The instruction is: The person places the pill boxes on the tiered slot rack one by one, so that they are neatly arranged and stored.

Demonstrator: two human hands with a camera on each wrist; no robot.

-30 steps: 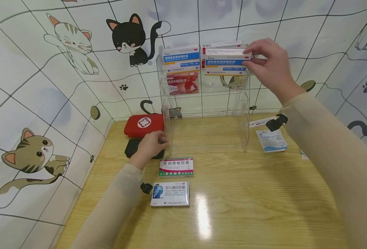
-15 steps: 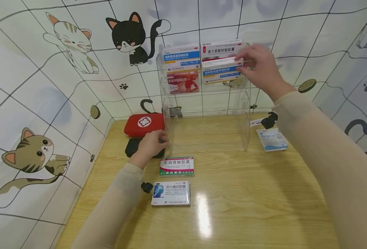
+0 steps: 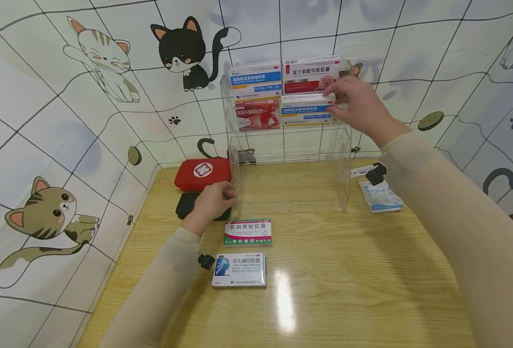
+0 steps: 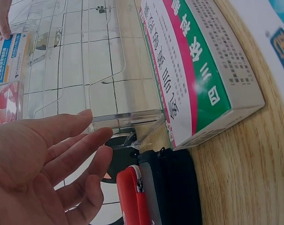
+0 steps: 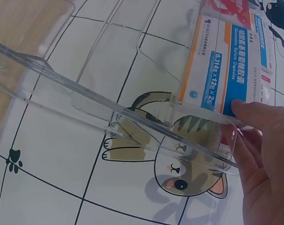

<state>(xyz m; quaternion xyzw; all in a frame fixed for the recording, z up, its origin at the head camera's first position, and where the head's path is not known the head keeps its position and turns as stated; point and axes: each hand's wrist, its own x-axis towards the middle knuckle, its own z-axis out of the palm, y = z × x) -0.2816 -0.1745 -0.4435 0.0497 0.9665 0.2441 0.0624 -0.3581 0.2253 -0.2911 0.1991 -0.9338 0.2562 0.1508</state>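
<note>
My right hand [image 3: 354,101] pinches the right end of a white, blue and yellow medicine box [image 3: 305,115]. The box stands in the lower right slot of the upper tier of a clear acrylic rack [image 3: 348,186]. Behind and above it sits a white and red medicine box [image 3: 310,75]. To its left are another blue and white box [image 3: 255,81] and a red medicine box [image 3: 258,115]. In the right wrist view, the right thumb [image 5: 257,112] lies on the held box's front. My left hand [image 3: 213,200] holds the rack's left side edge between thumb and fingers.
A red first-aid case [image 3: 203,175] and a black case [image 3: 186,205] lie left of the rack. In front are a green and white medicine box [image 3: 248,233] and a white-blue one [image 3: 239,269]. At right lie a surgical mask packet [image 3: 380,195] and a slim white packet [image 3: 361,171].
My right hand has brought the blue and white box down and left into the slot, uncovering the white and red box behind. The left hand stays at the rack's edge.
</note>
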